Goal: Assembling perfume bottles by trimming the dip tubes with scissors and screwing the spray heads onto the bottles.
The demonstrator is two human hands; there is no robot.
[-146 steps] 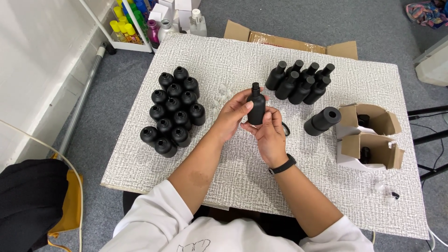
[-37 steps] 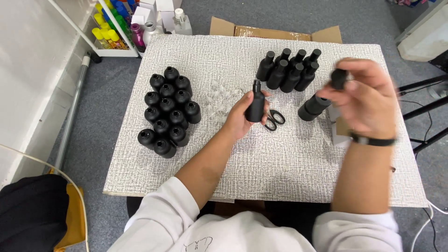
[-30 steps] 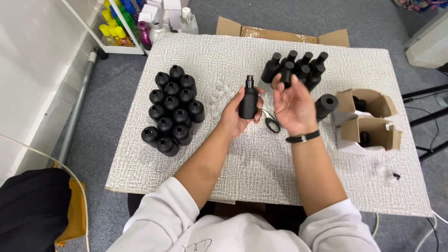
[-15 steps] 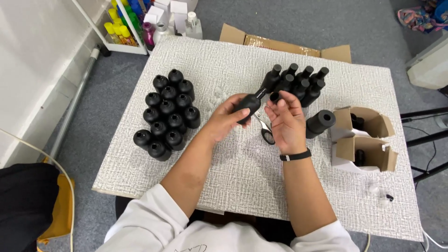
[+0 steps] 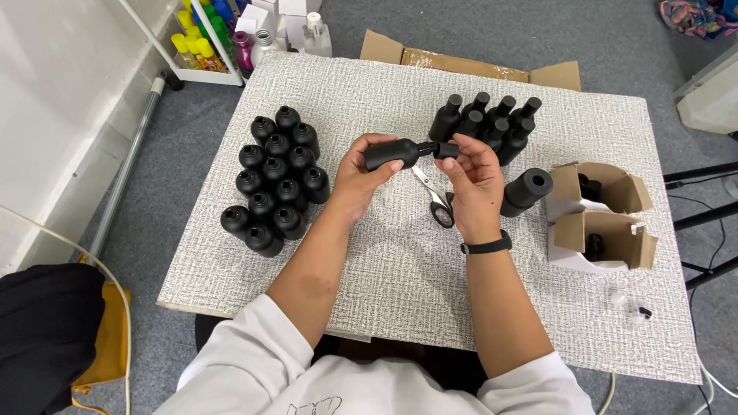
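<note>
My left hand (image 5: 360,178) grips a matte black bottle (image 5: 393,154), tipped on its side above the middle of the table. My right hand (image 5: 475,180) pinches a small black cap (image 5: 446,151) at the bottle's neck. A wristband sits on my right wrist. Left of my hands stands a cluster of several black bottles without caps (image 5: 275,178). Behind my right hand stands a group of several capped black bottles (image 5: 487,123). Scissors (image 5: 433,197) lie on the table under my hands.
A black cylinder (image 5: 526,190) lies on its side right of my right hand. Two open cardboard boxes (image 5: 603,215) sit at the right. A flattened carton (image 5: 469,63) lies at the far edge, coloured bottles on a rack (image 5: 207,38) at top left. The table (image 5: 400,292) has a white textured top.
My right hand fetched a small cap from the right side and brought it to the bottle. My left hand tipped the bottle from upright onto its side.
</note>
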